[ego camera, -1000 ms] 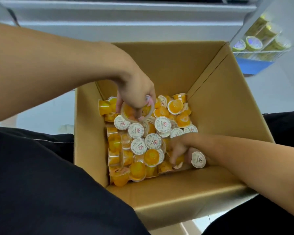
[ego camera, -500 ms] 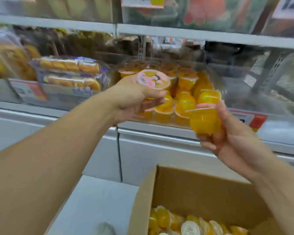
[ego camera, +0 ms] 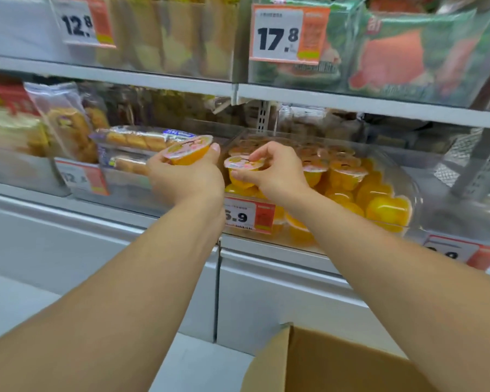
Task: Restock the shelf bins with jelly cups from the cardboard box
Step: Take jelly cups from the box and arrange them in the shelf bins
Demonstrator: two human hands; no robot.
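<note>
My left hand (ego camera: 187, 176) holds an orange jelly cup (ego camera: 188, 149) with a pink lid, raised in front of the shelf just left of the clear bin (ego camera: 408, 193). My right hand (ego camera: 275, 171) pinches a second jelly cup (ego camera: 242, 168) by its lid at the bin's left end. The bin holds several orange jelly cups (ego camera: 348, 171), some stacked. Only a corner of the cardboard box (ego camera: 323, 363) shows at the bottom; its contents are out of view.
A neighbouring clear bin holds packaged pastries (ego camera: 136, 140) to the left. Price tags hang on the shelf fronts, one reading 5.9 (ego camera: 248, 215) under my right hand. The upper shelf (ego camera: 351, 100) overhangs the bins, with bagged goods above.
Both hands left the box, each with a jelly cup, and rose to the shelf. Over the last half second the right hand moved left to the bin's left end and turned its cup lid-up.
</note>
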